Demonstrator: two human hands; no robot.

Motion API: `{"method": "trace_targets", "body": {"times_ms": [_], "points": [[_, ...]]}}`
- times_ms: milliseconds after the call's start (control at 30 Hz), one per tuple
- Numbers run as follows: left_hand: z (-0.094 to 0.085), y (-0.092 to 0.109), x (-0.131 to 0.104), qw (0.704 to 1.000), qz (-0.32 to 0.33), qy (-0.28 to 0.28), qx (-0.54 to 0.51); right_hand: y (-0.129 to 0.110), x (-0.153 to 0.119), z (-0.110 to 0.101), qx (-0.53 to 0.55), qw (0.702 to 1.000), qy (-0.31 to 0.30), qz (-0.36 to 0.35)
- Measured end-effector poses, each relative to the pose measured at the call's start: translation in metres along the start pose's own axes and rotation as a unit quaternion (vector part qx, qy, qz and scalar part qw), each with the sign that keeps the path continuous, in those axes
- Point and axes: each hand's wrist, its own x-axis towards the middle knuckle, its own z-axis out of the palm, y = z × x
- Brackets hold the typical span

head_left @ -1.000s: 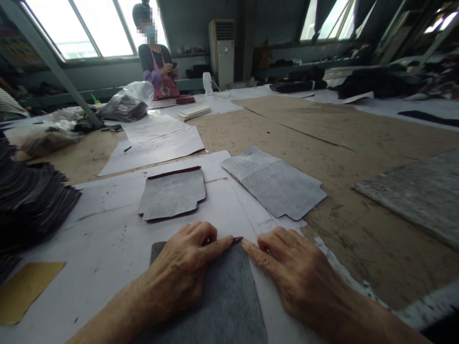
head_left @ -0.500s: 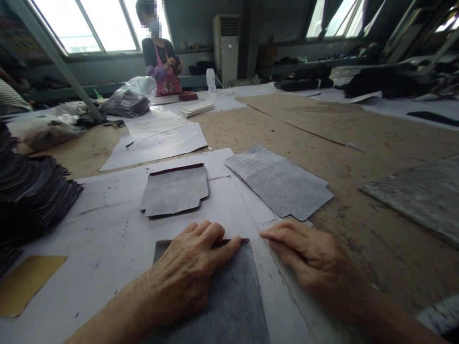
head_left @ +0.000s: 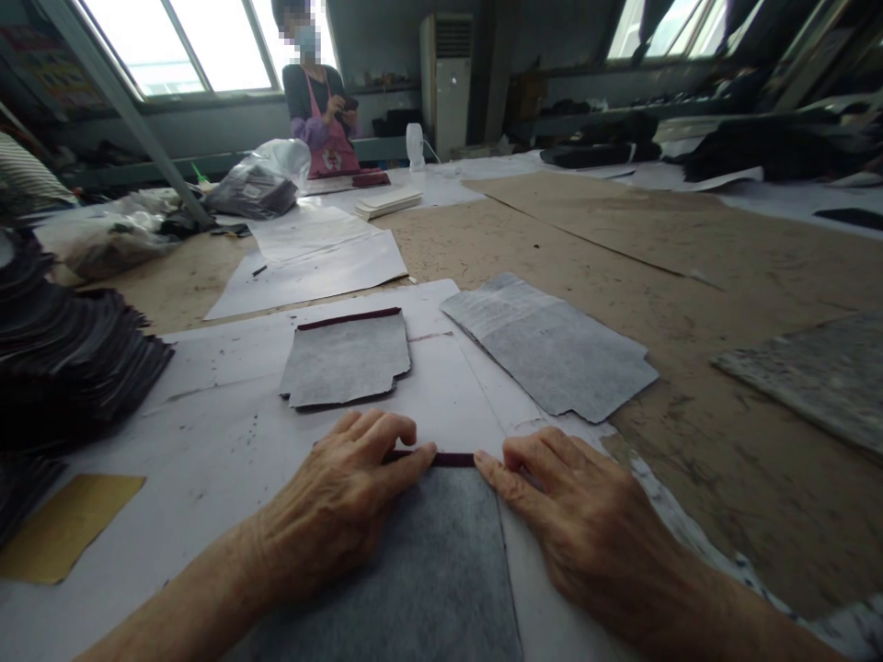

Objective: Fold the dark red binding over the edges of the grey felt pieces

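A grey fabric piece [head_left: 441,570] lies on the white paper in front of me, its far edge turned over as a narrow dark maroon strip [head_left: 455,460]. My left hand [head_left: 345,487] rests on the left part of this piece, fingers curled and thumb pressed along the strip. At the strip's right end, my right hand [head_left: 579,515] presses with its thumb, the other fingers bent together. Just beyond lies a smaller grey piece [head_left: 349,359] with a maroon strip on its far edge. To its right sits a layered pile of grey pieces [head_left: 552,345] with notched corners.
A tall stack of dark pieces [head_left: 75,359] rises at the left, near a tan card [head_left: 73,524]. Plastic bags [head_left: 258,179] and paper sheets [head_left: 310,276] lie farther back. A masked person in a pink apron [head_left: 331,147] stands across the table. A grey sheet [head_left: 814,377] lies at right.
My right hand has moved left onto the end of the maroon strip, from beside the piece. My left hand has shifted slightly left along the edge. The view has moved a little.
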Motion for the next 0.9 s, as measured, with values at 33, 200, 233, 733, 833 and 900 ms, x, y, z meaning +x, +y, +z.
{"method": "trace_targets", "body": {"times_ms": [33,200,233,733,833,900], "points": [[-0.003,-0.005,-0.004,1.000,0.006,0.010,0.004,0.000,0.000,0.000,-0.001,1.000,0.000,0.001],[-0.018,-0.028,-0.026,1.000,0.005,0.029,-0.008,-0.002,0.006,-0.006,-0.053,0.997,-0.019,-0.058],[-0.019,-0.031,-0.029,0.999,0.006,0.035,-0.011,-0.003,0.008,-0.008,-0.070,0.994,-0.020,-0.078],[-0.017,-0.030,-0.036,0.998,0.032,-0.009,0.052,-0.002,0.059,0.004,-0.048,0.998,0.009,-0.031],[-0.018,-0.028,-0.034,0.995,0.034,-0.040,0.081,-0.022,0.069,0.016,0.034,0.997,-0.019,-0.068],[-0.019,-0.028,-0.033,0.994,0.033,-0.059,0.082,-0.030,0.072,0.024,0.069,0.993,-0.045,-0.080]]}}
